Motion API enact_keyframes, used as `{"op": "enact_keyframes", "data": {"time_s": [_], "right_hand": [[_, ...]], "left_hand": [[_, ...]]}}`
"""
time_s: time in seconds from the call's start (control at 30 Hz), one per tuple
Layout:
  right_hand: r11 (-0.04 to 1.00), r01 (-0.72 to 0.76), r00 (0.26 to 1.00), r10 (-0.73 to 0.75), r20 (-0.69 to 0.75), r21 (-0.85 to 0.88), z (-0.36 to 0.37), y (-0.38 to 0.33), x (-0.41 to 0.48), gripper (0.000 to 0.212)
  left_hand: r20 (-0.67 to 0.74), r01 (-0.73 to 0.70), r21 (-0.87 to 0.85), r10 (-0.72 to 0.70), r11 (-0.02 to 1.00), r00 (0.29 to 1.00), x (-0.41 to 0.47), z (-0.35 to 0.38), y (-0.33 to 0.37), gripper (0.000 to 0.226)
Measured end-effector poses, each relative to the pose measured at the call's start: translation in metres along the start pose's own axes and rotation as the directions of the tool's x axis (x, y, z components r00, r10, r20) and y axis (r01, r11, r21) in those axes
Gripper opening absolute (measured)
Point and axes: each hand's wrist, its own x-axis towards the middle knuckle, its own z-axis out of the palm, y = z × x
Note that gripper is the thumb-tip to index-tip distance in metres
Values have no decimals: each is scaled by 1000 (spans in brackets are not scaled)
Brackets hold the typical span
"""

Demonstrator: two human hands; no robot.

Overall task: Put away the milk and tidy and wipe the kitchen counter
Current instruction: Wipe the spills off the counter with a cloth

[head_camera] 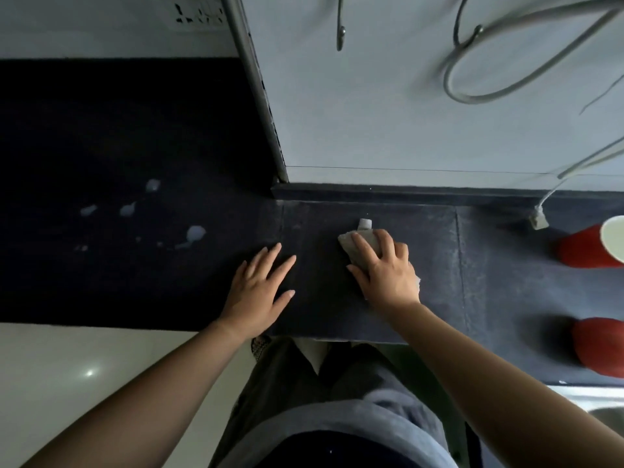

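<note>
Grey cloth (345,246) lies beneath the flat, released fingers of the right hand (386,271); left hand (258,293) rests spread on the surface (472,265), milk drops (196,233) left of its fingers.

Cloth (353,246): mostly covered by the right hand (385,268). Only its far-left corner and a scrap by the wrist show, so the full shape is unreadable.
Small pale item (365,223) just behind the cloth: too small to identify.
Red cup (580,248), white inside: cut by the right edge.
Second red object (601,346), nearer the person: cut by the same edge, kind unclear.
Sink (601,400): only a metal corner in frame.
Wall socket (199,13): blurred, cut by the top edge.
Cables (506,79): run out at the top and right.
Left part of the surface (101,130): deep shadow. The pale spots (196,233) there are blurred.
</note>
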Motion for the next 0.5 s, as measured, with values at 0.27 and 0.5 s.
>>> {"op": "enact_keyframes", "data": {"time_s": [0.27, 0.5], "right_hand": [[975, 75, 997, -81, 21, 211, -12, -37, 10, 51], [925, 176, 980, -197, 29, 338, -3, -140, 21, 43]], "left_hand": [[-79, 21, -164, -34, 986, 996, -6, -28, -8, 55], [-173, 101, -280, -153, 955, 973, -44, -54, -78, 50]]}}
